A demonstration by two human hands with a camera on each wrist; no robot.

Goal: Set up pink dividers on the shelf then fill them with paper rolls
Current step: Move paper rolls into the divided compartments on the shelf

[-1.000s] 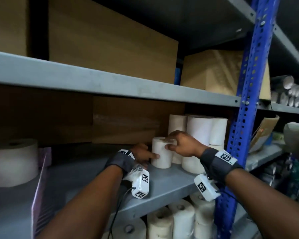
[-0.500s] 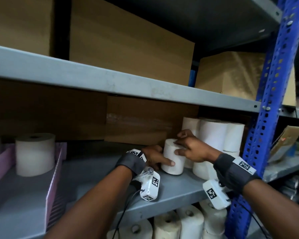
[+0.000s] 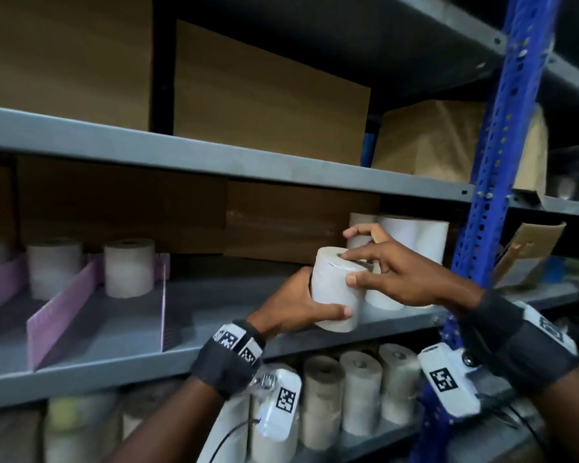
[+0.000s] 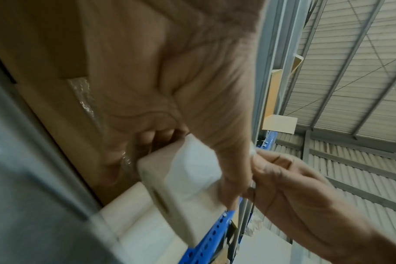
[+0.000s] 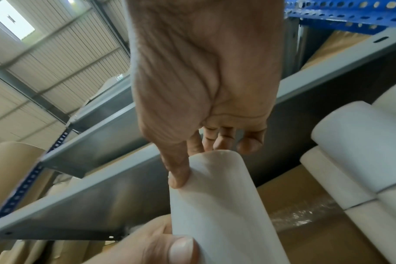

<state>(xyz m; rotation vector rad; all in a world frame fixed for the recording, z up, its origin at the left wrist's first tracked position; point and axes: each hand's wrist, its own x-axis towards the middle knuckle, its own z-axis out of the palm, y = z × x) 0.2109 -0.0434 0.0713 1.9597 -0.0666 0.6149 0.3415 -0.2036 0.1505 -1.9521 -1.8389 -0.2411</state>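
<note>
A white paper roll (image 3: 336, 292) is lifted off the grey shelf (image 3: 214, 349) and tilted. My left hand (image 3: 301, 304) grips it from the left, thumb under its front. My right hand (image 3: 355, 267) pinches its upper end, with the thumb on the side and the fingers on top. The left wrist view shows the paper roll (image 4: 185, 178) held between both hands. The right wrist view shows my thumb pressing the paper roll (image 5: 219, 205). Pink dividers (image 3: 64, 305) stand on the shelf's left part. One roll (image 3: 129, 267) and another roll (image 3: 54, 267) stand in their lanes.
A stack of white rolls (image 3: 415, 238) stands behind my hands at the shelf's right end, next to the blue upright (image 3: 502, 162). Cardboard boxes (image 3: 268, 105) fill the shelf above and line the back. Several rolls (image 3: 358, 392) stand on the shelf below.
The roll stood on the shelf under both hands; now it is lifted, tilted and nearer the front edge. The head view has swung left, which shows more dividers.
</note>
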